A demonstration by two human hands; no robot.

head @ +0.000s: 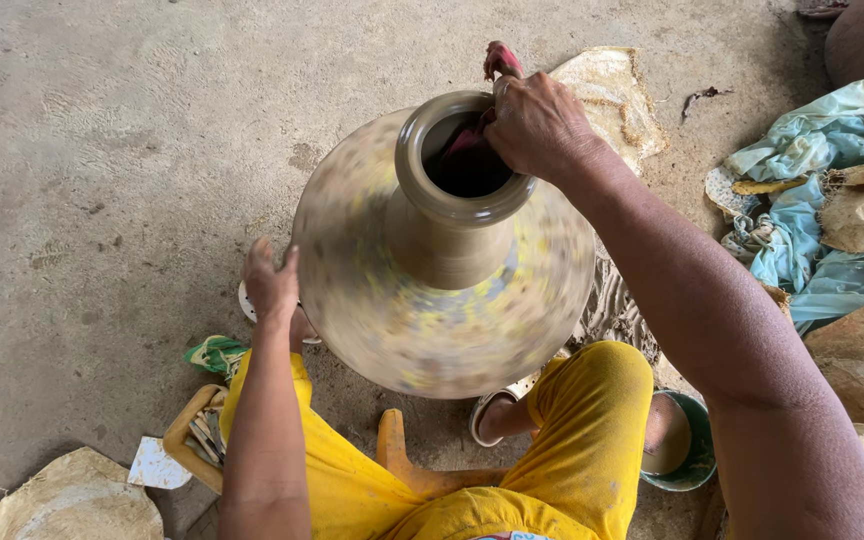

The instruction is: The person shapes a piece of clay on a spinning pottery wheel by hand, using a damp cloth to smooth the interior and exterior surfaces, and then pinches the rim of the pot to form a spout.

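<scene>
A bare concrete floor (102, 130) fills the head view, with sacking and crumpled blue-green cloth (812, 200) heaped along its right edge. At the middle of the floor sits the clay pot (432, 300), its wide speckled shoulder blurred, so I judge it is spinning. My right hand (537, 125) is curled over the rim of the neck, fingers pressed together and pinching a dark red rag (472, 140) that dips into the mouth. My left hand (272, 285) lies flat and spread against the pot's left flank. I read this as smoothing the lip while the left hand drives or steadies the turn; the next move calls for even, light pressure so the soft rim stays round. My yellow trousers (582, 440) cover the pot's base and whatever carries it. A small bowl (677, 440) by my right knee is half hidden, its contents unclear. The tools at the lower left are too small to identify.
</scene>
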